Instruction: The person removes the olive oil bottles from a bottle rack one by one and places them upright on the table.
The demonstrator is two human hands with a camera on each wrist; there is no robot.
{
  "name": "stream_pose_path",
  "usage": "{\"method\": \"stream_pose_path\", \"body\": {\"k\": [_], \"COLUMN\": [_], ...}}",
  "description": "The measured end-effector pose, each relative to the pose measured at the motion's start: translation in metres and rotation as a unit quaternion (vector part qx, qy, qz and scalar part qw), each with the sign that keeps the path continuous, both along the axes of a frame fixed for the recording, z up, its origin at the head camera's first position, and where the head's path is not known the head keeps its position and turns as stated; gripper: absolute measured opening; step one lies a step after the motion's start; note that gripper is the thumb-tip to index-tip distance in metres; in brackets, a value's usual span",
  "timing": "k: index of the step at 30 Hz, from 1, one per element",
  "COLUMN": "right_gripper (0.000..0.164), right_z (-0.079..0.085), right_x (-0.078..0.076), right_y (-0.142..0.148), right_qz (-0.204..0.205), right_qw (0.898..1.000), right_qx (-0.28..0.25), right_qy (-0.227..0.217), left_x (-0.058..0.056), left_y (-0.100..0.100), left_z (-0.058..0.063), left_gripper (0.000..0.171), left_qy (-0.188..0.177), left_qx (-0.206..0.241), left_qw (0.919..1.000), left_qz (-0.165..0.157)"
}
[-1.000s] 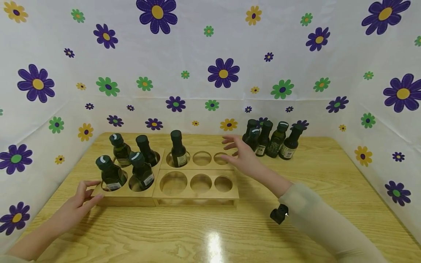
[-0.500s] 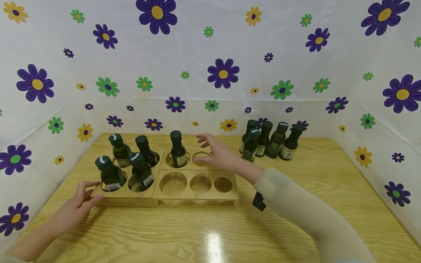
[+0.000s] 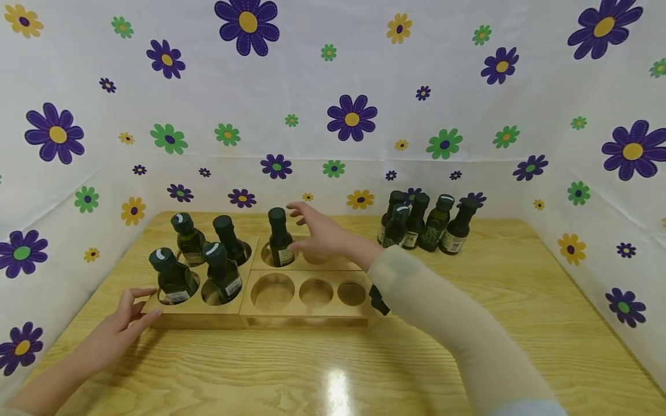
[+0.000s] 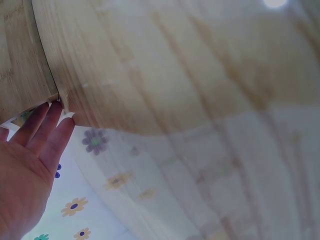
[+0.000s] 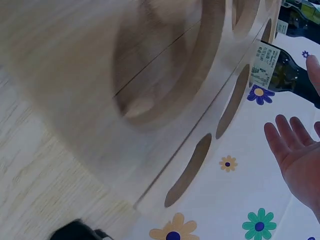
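Observation:
A low wooden bottle rack (image 3: 195, 320) with round holes stands on the table. Several dark green bottles sit in its left section, among them a bottle (image 3: 225, 283) with a white-marked cap. In the right section's back row, one dark-capped bottle (image 3: 281, 231) leans in its hole. My right hand (image 3: 322, 234) is just right of this bottle, thumb by its label and fingers spread near its cap. The right wrist view has the bottle's label (image 5: 265, 64) beside the hand's open palm. My left hand (image 3: 118, 320) touches the rack's front left corner with extended fingertips.
Several more dark bottles (image 3: 454, 234) stand together on the table at the back right. Bare round holes (image 3: 272, 292) line the rack's front right row. A flower-printed cloth (image 3: 333, 86) rises behind and at both sides of the table (image 3: 291, 370).
My right hand has moved left over the rack, from beside the group of bottles to the bottle in the back row. My left hand has stayed at the corner.

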State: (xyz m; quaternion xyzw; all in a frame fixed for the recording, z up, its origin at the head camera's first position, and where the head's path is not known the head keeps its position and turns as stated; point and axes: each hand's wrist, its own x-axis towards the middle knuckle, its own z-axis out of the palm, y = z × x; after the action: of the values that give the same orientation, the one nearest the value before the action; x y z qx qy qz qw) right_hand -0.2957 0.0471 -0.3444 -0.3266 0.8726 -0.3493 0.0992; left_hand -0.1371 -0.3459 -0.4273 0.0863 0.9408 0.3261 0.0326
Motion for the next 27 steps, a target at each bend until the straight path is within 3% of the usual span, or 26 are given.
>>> {"method": "stream_pose_path", "body": {"k": [8,20,27], "right_gripper": [0.082,0.076,0.071], "right_z": [-0.015,-0.019,-0.019], "right_x": [-0.004,-0.003,-0.003], "right_y": [-0.017,-0.028,-0.027], "right_qz": [-0.013,-0.008,-0.006], "right_qw": [0.998,0.995,0.997], "right_qx": [-0.027,-0.030,-0.014], "right_qy": [-0.059,-0.090,-0.080], "left_x": [0.000,0.000,-0.001], "left_y": [0.001,0.000,0.000], "left_z": [0.001,0.002,0.002], "left_gripper": [0.044,0.046,0.046], "left_qy": [-0.005,-0.011,-0.014], "left_qx": [0.001,0.006,0.005], "left_qw": [1.0000,0.9999,0.9999], "left_qz": [0.000,-0.005,-0.005]}}
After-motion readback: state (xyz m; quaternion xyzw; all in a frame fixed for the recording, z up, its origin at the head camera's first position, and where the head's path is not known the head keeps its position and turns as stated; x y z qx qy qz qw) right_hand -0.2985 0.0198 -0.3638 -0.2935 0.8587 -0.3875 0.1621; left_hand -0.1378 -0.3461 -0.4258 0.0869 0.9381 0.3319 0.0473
